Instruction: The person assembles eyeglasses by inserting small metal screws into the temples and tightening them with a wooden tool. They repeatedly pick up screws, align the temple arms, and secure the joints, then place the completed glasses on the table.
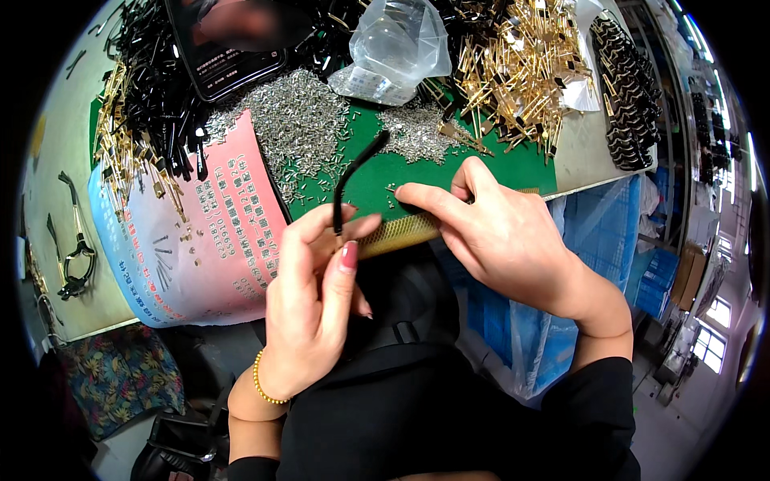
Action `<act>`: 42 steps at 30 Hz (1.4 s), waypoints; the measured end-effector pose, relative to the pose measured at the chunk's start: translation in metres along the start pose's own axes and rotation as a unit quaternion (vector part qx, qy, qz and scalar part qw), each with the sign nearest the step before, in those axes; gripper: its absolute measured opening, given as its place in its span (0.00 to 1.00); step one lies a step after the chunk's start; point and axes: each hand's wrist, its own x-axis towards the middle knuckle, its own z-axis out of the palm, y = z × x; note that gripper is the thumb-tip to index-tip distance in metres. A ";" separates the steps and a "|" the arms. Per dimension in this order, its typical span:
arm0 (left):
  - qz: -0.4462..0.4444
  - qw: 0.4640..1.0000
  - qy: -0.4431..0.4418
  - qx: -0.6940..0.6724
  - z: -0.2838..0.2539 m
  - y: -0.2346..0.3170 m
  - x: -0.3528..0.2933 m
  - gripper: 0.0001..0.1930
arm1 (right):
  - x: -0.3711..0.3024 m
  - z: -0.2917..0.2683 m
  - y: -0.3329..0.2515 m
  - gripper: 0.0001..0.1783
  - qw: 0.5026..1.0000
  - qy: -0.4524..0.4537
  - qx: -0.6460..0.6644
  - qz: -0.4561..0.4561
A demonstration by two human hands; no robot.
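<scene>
In my left hand [309,309] a thin eyeglass temple [343,192] stands upright, its curved black tip pointing up and its lower end hidden between thumb and fingers. My right hand [513,240] reaches over the front edge of the green mat [373,180]. Its index finger is stretched out, with the fingertip beside a few tiny silver screws [391,197]; the other fingers are bent and partly hidden, and nothing shows in them. A yellow honeycomb-patterned edge strip [401,232] runs beneath both hands. Behind them lie a large heap of small silver metal pieces [309,120] and a smaller heap [421,132].
Gold temples [521,72] pile up at the back right, black ones [148,88] at the back left. A phone [233,68] and a clear plastic bag [399,48] stand behind the heaps. A printed pink-and-blue sheet [192,240] and pliers [79,260] lie left.
</scene>
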 end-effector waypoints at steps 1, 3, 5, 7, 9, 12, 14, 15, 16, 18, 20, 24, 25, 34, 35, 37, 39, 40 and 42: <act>0.006 1.000 0.004 0.022 -0.005 -0.001 -0.002 0.16 | 0.000 0.000 0.000 0.26 1.000 -0.001 0.001 0.000; -0.003 0.996 0.052 0.067 -0.008 0.003 -0.002 0.13 | 0.002 -0.001 -0.001 0.27 1.000 -0.003 0.000 -0.001; -0.003 0.995 0.056 0.088 -0.015 -0.001 -0.001 0.12 | 0.003 0.001 -0.002 0.26 1.000 -0.010 -0.009 0.005; -0.017 0.994 0.078 0.076 -0.016 -0.001 0.001 0.10 | 0.005 -0.001 -0.003 0.26 0.999 -0.035 -0.018 0.014; -0.013 0.994 0.078 0.071 -0.016 -0.001 0.002 0.10 | 0.011 -0.008 -0.006 0.26 0.996 -0.077 -0.023 0.027; -0.020 0.994 0.087 0.064 -0.015 -0.002 0.002 0.09 | 0.018 -0.015 -0.009 0.25 0.988 -0.130 0.073 0.030; -0.007 0.992 0.089 0.085 -0.016 -0.005 0.003 0.09 | 0.023 -0.007 -0.012 0.24 0.955 -0.117 0.272 0.008; 0.002 0.991 0.089 0.096 -0.016 -0.006 0.004 0.09 | 0.026 -0.003 -0.016 0.23 0.928 -0.117 0.355 0.009; 0.011 0.990 0.088 0.108 -0.016 -0.006 0.004 0.09 | 0.033 -0.002 -0.022 0.23 0.894 -0.117 0.433 0.010; 0.024 0.988 0.090 0.125 -0.015 -0.008 0.004 0.09 | 0.037 -0.030 -0.031 0.23 0.772 -0.278 0.545 0.173; 0.034 0.986 0.092 0.135 -0.014 -0.009 0.003 0.09 | 0.037 -0.028 -0.032 0.23 0.771 -0.269 0.551 0.174; 0.100 0.969 0.109 0.200 -0.012 -0.017 0.004 0.09 | 0.038 -0.027 -0.030 0.23 0.773 -0.266 0.550 0.172; 0.110 0.964 0.111 0.217 -0.012 -0.017 0.004 0.10 | 0.038 -0.027 -0.030 0.23 0.774 -0.265 0.549 0.169; 0.141 0.951 0.106 0.253 -0.013 -0.017 0.006 0.10 | 0.036 -0.026 -0.030 0.24 0.783 -0.257 0.539 0.174; 0.142 0.951 0.107 0.254 -0.013 -0.017 0.006 0.11 | 0.036 -0.026 -0.030 0.24 0.783 -0.261 0.538 0.172; 0.148 0.948 0.108 0.261 -0.012 -0.018 0.006 0.11 | 0.036 -0.027 -0.029 0.23 0.782 -0.269 0.537 0.168; 0.158 0.943 0.110 0.273 -0.012 -0.020 0.006 0.13 | 0.037 -0.027 -0.028 0.23 0.778 -0.273 0.540 0.170; 0.187 0.927 0.120 0.300 -0.012 -0.022 0.006 0.13 | 0.037 -0.027 -0.028 0.24 0.776 -0.275 0.542 0.170; 0.246 0.892 0.139 0.353 -0.010 -0.028 0.007 0.14 | 0.036 -0.028 -0.027 0.23 0.748 -0.282 0.572 0.184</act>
